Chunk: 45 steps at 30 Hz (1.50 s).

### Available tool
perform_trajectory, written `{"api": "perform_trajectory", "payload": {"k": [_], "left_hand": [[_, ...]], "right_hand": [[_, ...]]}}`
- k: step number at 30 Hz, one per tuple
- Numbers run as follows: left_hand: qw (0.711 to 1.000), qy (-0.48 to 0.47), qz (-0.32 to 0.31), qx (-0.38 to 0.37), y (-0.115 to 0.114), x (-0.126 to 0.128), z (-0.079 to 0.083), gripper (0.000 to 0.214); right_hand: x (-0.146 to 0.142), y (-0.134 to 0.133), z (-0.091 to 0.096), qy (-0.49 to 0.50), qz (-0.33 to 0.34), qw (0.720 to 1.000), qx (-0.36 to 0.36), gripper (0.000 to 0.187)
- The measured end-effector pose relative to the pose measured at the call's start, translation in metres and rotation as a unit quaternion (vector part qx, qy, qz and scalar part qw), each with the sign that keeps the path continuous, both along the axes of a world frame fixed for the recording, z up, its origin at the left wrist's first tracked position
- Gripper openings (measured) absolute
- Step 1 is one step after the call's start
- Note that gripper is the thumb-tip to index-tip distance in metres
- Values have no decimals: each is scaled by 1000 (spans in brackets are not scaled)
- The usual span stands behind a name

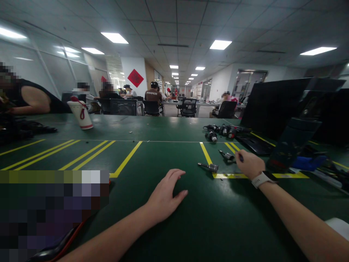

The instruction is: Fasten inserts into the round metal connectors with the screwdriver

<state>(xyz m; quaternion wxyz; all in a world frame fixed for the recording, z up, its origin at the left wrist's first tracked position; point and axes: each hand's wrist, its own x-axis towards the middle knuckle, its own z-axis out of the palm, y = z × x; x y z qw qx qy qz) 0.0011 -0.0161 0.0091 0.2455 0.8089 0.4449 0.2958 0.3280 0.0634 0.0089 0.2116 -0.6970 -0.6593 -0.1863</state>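
Observation:
My left hand (pixel 167 196) hovers over or rests on the green table (pixel 191 225), fingers stretched forward and thumb apart, with nothing in it. Further right, my right hand (pixel 248 164), a watch on its wrist, has its fingers curled together. A small dark bit shows at its fingertips, but what they hold is hidden. Just left of these fingertips lies a metal cylinder with a thin shaft (pixel 227 155), like a hole saw. A second metal cylinder with a shaft (pixel 208 167) lies nearer, by the yellow tape corner, between my two hands.
Several dark tool-like parts (pixel 212 136) lie further back. To the right stand a dark bottle (pixel 293 145) and a black monitor (pixel 269 105); a blue item (pixel 308 162) is beside them. A white cup (pixel 81 115) stands at back left. A person leans on the table at far left.

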Motion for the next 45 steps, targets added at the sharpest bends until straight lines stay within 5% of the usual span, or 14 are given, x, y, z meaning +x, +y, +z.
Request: {"api": "perform_trajectory", "payload": {"k": [5,8,10,12,17,25,32,41,45], "left_hand": [[994,-100,-33,-41,-11,7,2,36],[964,-212,-82,-138,-20,17,2,41],[929,-273,-106,-227,-26,24,0,50],[890,-306,-104,-321,-29,30,-1,54],[844,-309,-50,-435,-29,36,0,50],[872,-331,-63,-355,-23,27,8,43],[925,-296,-104,-216,-12,15,0,30],[953,-241,-109,-148,-8,10,-3,42],[973,-179,-90,-116,-10,9,-1,35]], "right_hand": [[-61,-38,24,-70,246,962,99,28],[-106,-67,20,-120,404,902,97,23],[-129,-82,12,-158,509,837,127,21],[-141,-90,5,-156,554,803,156,20],[-141,-96,5,-35,563,819,107,16],[-139,-102,10,389,444,802,93,10],[-140,-103,4,437,432,788,46,8],[-140,-113,17,483,454,749,7,24],[-141,-112,21,490,429,759,12,27]]}}
